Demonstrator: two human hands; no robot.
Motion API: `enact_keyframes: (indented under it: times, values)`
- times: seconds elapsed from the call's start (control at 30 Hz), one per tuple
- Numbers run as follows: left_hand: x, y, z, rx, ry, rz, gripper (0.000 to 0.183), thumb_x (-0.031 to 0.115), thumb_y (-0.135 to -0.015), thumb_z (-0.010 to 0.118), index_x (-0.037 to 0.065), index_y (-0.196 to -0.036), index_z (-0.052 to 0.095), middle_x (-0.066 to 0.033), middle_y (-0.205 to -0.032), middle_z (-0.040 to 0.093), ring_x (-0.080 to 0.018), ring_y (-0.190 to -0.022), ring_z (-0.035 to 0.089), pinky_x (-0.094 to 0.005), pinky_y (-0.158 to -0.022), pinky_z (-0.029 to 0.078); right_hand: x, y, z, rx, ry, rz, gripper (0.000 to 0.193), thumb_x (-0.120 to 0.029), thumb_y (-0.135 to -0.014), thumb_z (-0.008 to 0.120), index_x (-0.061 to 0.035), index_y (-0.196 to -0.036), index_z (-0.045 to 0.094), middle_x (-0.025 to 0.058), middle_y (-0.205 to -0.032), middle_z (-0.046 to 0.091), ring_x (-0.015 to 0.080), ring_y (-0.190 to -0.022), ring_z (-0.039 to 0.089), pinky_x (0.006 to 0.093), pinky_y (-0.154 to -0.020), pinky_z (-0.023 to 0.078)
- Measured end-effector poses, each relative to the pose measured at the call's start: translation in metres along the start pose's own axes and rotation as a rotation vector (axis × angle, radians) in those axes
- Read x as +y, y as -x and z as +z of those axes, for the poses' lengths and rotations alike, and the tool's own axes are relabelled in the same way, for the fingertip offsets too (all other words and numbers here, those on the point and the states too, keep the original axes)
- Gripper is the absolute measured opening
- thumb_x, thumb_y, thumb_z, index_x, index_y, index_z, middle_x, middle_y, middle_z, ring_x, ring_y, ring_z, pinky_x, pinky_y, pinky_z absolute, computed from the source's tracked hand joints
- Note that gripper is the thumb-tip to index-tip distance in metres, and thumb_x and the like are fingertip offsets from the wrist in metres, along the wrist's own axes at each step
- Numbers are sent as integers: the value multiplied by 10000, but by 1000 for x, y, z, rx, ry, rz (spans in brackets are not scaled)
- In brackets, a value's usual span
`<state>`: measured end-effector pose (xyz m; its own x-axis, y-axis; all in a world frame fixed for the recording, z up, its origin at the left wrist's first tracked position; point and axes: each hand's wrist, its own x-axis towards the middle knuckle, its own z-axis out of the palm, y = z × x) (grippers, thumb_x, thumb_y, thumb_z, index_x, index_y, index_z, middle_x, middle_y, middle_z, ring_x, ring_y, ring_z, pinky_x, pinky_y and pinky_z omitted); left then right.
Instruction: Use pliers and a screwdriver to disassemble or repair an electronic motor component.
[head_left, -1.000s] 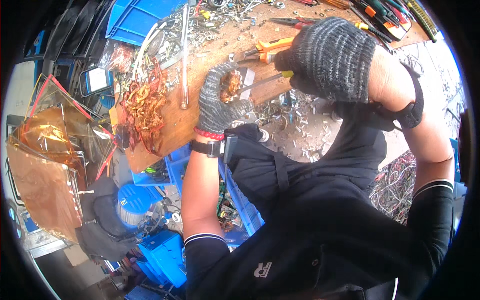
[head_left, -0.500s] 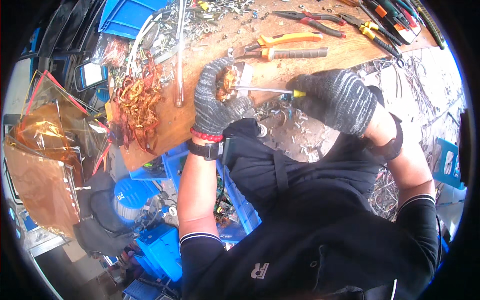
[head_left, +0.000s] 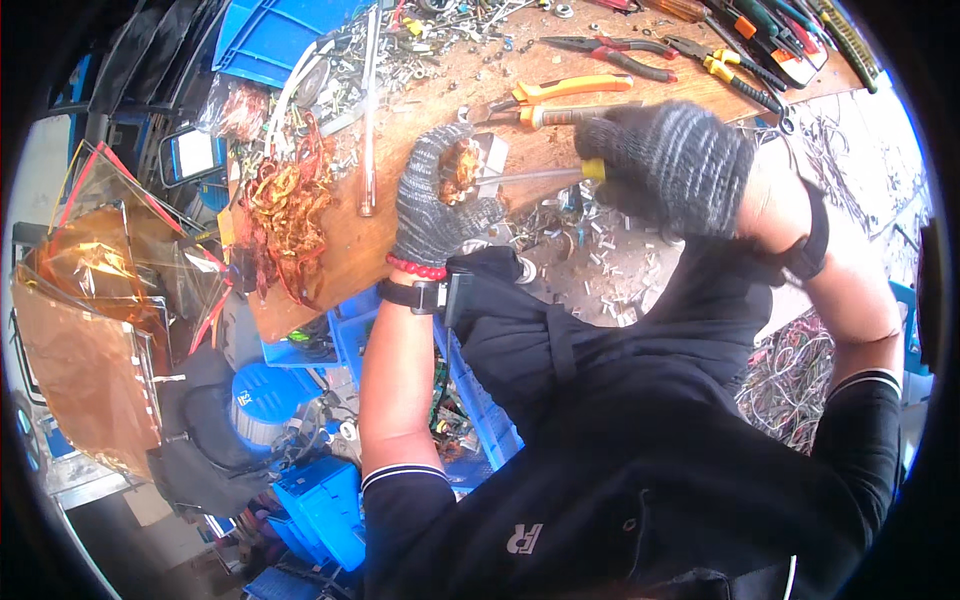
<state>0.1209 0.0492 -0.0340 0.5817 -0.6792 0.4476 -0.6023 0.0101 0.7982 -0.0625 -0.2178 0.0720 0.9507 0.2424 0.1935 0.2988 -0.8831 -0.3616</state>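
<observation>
My left hand [head_left: 428, 215], in a grey knitted glove, is closed around a small part with crumpled copper-coloured material [head_left: 460, 172] and a pale metal side [head_left: 492, 152]. It holds this part over the near edge of the wooden bench [head_left: 345, 255]. In my right hand [head_left: 672, 165], gloved too, is a screwdriver [head_left: 540, 177] with a yellow collar. Its shaft points left, and the tip meets the copper-coloured material. Most of the screwdriver's handle is hidden by the glove, which is slightly blurred.
Beyond my hands lie yellow-handled pliers [head_left: 575, 90], red-handled pliers [head_left: 620, 50] and yellow-and-black pliers [head_left: 735, 72]. Tangled copper-coloured scrap [head_left: 290, 215] sits left of a clear rod [head_left: 368, 120]. Small metal pieces litter the bench. Blue crates [head_left: 320, 505] stand below, left.
My right hand has lifted slightly, and its elbow has swung outward to the right. The screwdriver's handle end now sits higher than its tip. My left hand keeps its hold on the part.
</observation>
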Motion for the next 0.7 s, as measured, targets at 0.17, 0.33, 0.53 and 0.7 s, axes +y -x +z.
enact_keyframes:
  times: [0.17,0.33,0.53,0.7]
  values:
    - [-3,2,-4,-72,-108,32,750,217,-771,923,34,-1408,572,-88,-1314,657,-227,-1222,651,-404,-1063,534,6,-38,-43,-33,393,-316,337,-233,-894,769,-123,-1211,742,140,-967,727,344,-903,744,463,-797,594]
    - [11,-2,1,-73,-101,12,851,302,-699,981,42,-1401,577,-94,-1264,663,-239,-1187,665,-401,-1029,546,8,-64,-51,-29,517,-432,276,-233,-906,754,-115,-1156,742,130,-898,717,326,-863,741,451,-754,587]
    - [24,-4,10,-62,-159,140,579,278,-643,948,104,-1111,653,-56,-1044,648,-276,-1000,628,-444,-961,511,-2,-60,-48,-96,558,-423,233,-250,-912,742,-110,-1098,732,129,-874,705,325,-827,735,447,-700,576]
    - [13,-1,10,9,-310,156,786,385,-604,986,85,-1258,671,-93,-1180,689,-308,-1172,638,-453,-1069,501,-29,-29,-44,-55,558,-307,207,-264,-917,731,-106,-1050,724,128,-855,694,324,-796,730,443,-655,566]
